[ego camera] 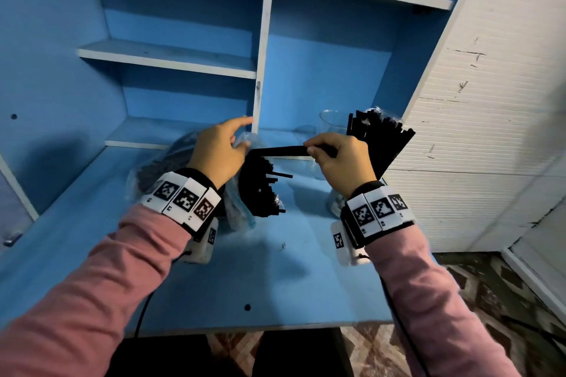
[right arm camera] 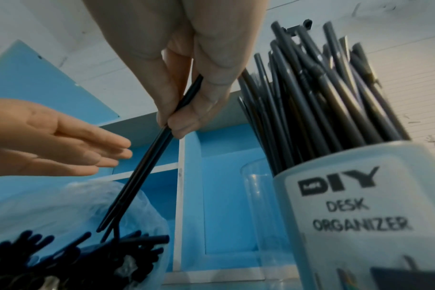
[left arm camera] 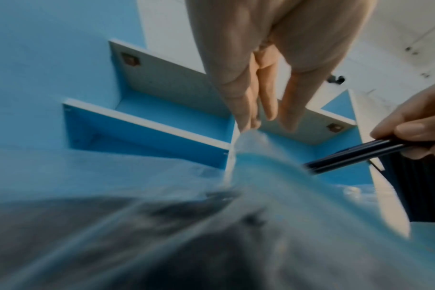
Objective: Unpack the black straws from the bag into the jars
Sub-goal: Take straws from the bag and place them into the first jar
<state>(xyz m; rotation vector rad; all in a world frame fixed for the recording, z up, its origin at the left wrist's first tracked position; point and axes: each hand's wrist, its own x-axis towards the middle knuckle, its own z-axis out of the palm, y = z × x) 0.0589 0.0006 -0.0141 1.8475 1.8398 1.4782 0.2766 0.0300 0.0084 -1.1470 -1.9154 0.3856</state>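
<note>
Lying on its side on the blue counter (ego camera: 275,285), a clear plastic bag (ego camera: 159,162) is seen with a thick bundle of black straws (ego camera: 258,190) sticking out of its open mouth toward the right. The edge of the bag's mouth is lifted by the left hand (ego camera: 219,153); in the left wrist view the film is pinched at the fingertips (left arm camera: 246,119), while the other fingers are kept straight and relaxed. A few black straws (ego camera: 281,150) are gripped by the right hand (ego camera: 340,159), its fingers and thumb clamped together around them near one end, and they are held nearly level between the two hands, above the bundle, their far ends just at the bag's mouth. Behind the right hand a jar (right arm camera: 355,206) marked "DIY DESK ORGANIZER" is found on the counter, already packed with upright straws (ego camera: 379,138) fanning out at the top. A second, clear jar (ego camera: 332,122) is set just behind it, against the blue shelf unit (ego camera: 263,49); what it contains cannot be told. Pink sleeves (ego camera: 101,278) and marker wristbands (ego camera: 183,196) are worn on both arms.
</note>
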